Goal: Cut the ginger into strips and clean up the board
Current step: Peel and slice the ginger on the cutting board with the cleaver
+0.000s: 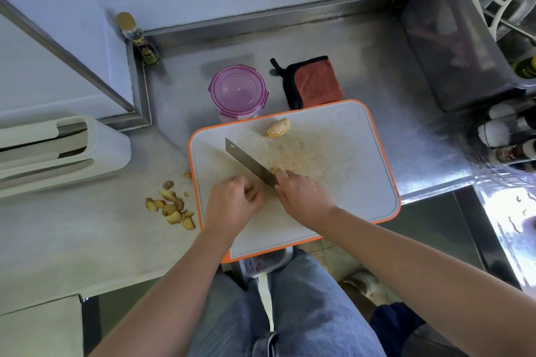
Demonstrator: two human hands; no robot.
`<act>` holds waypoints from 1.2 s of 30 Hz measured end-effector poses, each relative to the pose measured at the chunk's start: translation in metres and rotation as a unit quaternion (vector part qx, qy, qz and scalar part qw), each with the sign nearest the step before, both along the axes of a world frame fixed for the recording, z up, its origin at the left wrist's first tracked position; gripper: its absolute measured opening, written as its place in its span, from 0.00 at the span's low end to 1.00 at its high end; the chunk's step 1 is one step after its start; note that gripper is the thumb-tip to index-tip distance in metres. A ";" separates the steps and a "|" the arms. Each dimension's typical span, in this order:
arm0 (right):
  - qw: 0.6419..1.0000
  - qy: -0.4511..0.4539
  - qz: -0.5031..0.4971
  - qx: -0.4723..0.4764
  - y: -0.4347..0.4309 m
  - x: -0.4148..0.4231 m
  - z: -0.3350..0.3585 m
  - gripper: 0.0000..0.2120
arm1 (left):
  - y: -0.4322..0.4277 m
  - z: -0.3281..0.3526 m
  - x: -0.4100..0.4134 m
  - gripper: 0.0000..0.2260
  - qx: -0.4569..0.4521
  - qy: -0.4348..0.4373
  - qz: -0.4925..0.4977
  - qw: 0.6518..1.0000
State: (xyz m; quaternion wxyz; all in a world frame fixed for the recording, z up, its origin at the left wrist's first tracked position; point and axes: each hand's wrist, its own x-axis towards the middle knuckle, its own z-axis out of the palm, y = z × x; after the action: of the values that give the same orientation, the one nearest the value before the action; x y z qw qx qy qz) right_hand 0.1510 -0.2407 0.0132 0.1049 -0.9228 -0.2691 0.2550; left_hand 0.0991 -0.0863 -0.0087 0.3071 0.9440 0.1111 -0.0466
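A white cutting board with an orange rim (374,153) lies on the steel counter. My right hand (301,197) grips the handle of a cleaver (249,164), whose blade points up-left across the board. Left of the blade, my left hand (235,200) curls its fingers around a small ginger piece (253,193), mostly hidden. A sliver of cut ginger (274,169) shows at the blade beside my right hand. A larger peeled ginger chunk (279,127) rests near the board's far edge.
Ginger peel scraps (171,206) lie on the counter left of the board. A purple lidded container (237,93) and a red cloth (314,82) sit behind it. A knife block (58,151) lies at left, a bottle (139,38) in the corner, jars (504,136) at right.
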 end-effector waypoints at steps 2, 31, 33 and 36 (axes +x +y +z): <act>1.000 0.001 -0.005 0.013 0.003 0.002 0.001 0.11 | 0.004 0.000 -0.006 0.07 -0.016 -0.032 -0.001 0.999; 1.000 0.016 0.000 -0.008 0.003 -0.003 0.031 0.10 | 0.000 -0.006 -0.002 0.04 -0.066 -0.067 0.040 0.995; 0.999 0.024 0.004 -0.027 -0.002 -0.006 0.034 0.09 | 0.001 -0.007 -0.001 0.03 -0.066 -0.064 0.039 0.995; 0.998 0.036 0.001 -0.044 -0.006 -0.009 0.037 0.09 | 0.002 -0.009 0.000 0.03 -0.063 -0.061 0.029 0.996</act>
State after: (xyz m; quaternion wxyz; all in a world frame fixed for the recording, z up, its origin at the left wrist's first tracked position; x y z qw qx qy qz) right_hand 0.1424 -0.2467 0.0503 0.0735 -0.9166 -0.2541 0.2999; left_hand 0.0994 -0.0840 -0.0181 0.3731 0.9203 0.1167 0.0133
